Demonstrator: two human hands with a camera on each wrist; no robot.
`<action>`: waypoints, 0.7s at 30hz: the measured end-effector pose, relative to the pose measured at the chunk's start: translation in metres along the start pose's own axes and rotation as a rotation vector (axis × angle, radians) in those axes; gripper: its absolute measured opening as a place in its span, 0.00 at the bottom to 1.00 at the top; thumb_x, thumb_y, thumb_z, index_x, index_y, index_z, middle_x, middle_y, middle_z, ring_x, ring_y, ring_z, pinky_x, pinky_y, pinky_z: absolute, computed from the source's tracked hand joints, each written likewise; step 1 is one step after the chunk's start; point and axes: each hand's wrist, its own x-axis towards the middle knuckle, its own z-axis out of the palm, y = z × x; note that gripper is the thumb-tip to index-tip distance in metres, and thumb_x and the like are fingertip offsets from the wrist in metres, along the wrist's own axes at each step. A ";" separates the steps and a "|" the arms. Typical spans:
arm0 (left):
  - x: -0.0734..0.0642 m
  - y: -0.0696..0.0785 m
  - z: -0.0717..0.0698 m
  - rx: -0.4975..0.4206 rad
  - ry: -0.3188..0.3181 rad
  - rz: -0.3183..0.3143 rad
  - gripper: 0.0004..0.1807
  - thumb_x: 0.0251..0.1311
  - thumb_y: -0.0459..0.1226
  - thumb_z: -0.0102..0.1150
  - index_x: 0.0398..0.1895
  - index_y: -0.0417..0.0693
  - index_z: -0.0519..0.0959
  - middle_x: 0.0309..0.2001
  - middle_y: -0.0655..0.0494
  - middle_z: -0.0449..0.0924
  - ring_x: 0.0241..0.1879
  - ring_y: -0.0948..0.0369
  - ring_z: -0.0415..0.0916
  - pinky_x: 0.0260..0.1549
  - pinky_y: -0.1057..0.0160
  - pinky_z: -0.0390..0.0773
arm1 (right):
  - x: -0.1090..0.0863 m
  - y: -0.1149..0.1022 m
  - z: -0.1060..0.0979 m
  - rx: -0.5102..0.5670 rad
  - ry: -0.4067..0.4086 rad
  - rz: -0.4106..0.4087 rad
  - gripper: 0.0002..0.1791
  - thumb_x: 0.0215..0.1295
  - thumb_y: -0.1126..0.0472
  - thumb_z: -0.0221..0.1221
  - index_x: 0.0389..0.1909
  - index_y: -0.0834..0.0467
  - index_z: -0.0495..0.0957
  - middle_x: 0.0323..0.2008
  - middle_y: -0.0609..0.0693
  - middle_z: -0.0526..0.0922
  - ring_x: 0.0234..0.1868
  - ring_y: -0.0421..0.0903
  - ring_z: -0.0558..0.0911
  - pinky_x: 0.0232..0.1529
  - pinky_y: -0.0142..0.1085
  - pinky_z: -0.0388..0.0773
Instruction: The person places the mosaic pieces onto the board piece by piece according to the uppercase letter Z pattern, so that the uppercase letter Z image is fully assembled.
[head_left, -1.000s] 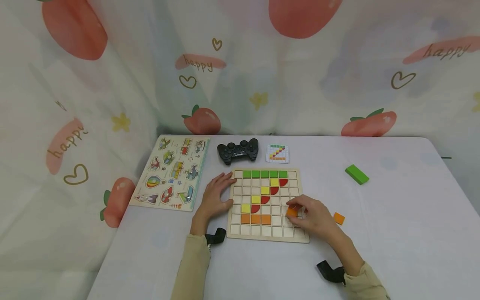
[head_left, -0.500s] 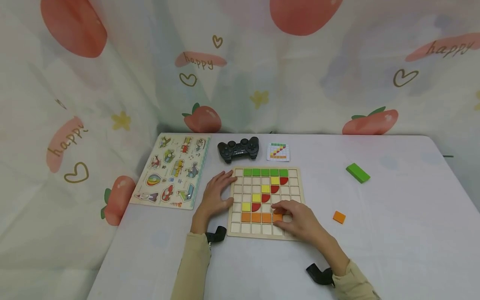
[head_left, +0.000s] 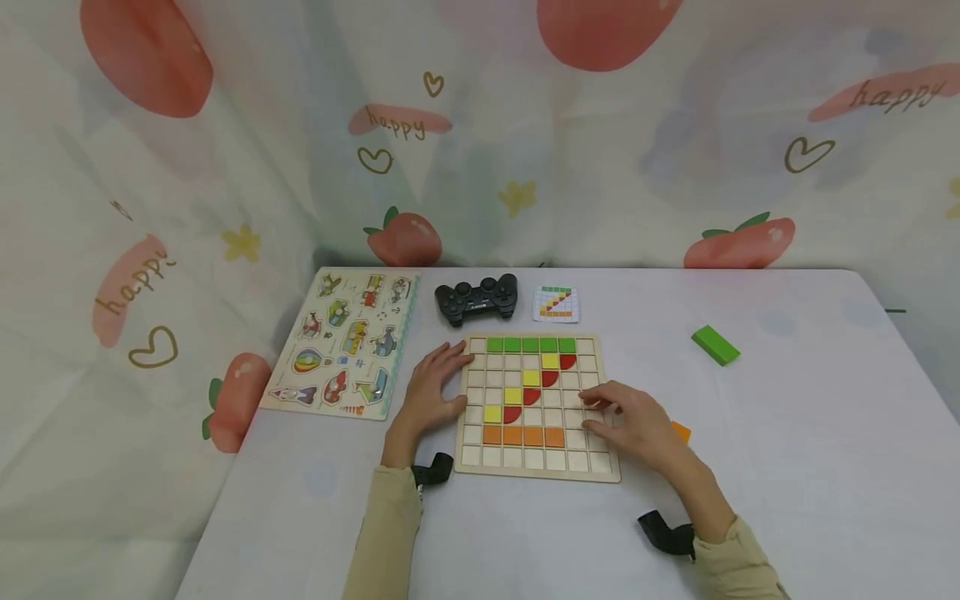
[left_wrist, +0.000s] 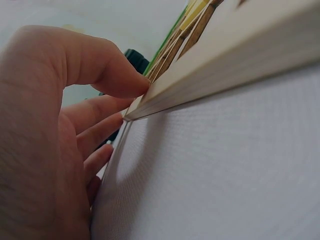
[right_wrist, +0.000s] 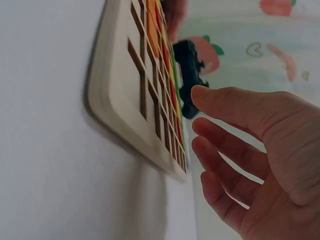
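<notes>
A wooden grid board [head_left: 577, 461] lies flat on the white table in the head view. Set into it are a green row [head_left: 530, 344], a slanting line of yellow squares [head_left: 531, 378] and red quarter-rounds [head_left: 532, 397], and a lower row of orange tiles [head_left: 512, 436]. My left hand [head_left: 430, 393] rests against the board's left edge, its thumb [left_wrist: 125, 82] touching the rim in the left wrist view. Over the right edge, my right hand [head_left: 633, 423] holds nothing, thumb and fingers apart. It partly covers a loose orange tile [head_left: 682, 432].
Behind the board are a black game controller [head_left: 477, 300] and a small pattern card [head_left: 557, 305]. A picture puzzle board [head_left: 341, 342] lies at the left. Further right sits a green block [head_left: 716, 345]. A patterned curtain [head_left: 622, 167] hangs behind the table.
My right hand carried an orange tile leftward, set it at the right end of the orange row, let go, and moved back right. My left hand has stayed at the board's edge.
</notes>
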 end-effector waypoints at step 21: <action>0.000 0.002 -0.001 0.002 0.008 0.008 0.39 0.42 0.41 0.57 0.67 0.53 0.73 0.74 0.59 0.61 0.75 0.54 0.51 0.72 0.46 0.50 | -0.021 0.042 -0.068 -0.124 -0.234 0.296 0.20 0.44 0.63 0.74 0.39 0.59 0.80 0.33 0.48 0.79 0.36 0.47 0.76 0.33 0.40 0.72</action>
